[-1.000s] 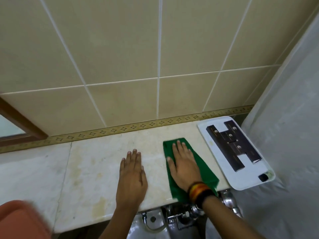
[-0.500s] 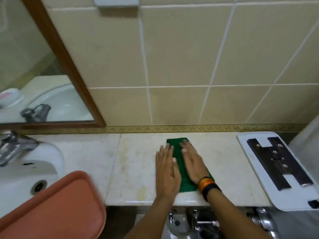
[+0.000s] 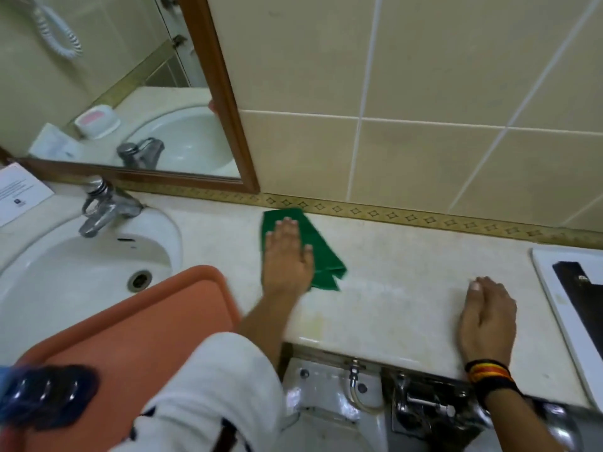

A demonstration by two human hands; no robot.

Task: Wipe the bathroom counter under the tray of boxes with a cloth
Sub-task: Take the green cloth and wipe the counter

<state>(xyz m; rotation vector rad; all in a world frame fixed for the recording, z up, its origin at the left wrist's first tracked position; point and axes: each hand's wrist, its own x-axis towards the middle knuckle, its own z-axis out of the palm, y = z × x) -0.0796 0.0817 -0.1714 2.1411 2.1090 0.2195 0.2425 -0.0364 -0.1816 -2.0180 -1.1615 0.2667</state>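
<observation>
Left hand [image 3: 287, 256] flat on the green cloth [image 3: 303, 249], fingers spread and pressing, not gripping — cloth by the back wall, long axis slanting right. Right hand [image 3: 487, 314] rests open on bare tabletop [image 3: 401, 256], nearer the white tray [image 3: 551, 288].

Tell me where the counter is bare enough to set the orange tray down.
The widest bare stretch lies between the green cloth under the left hand and the right hand, back to the patterned wall border. It is crowded at the sink on the left and at the white tray on the right.
</observation>
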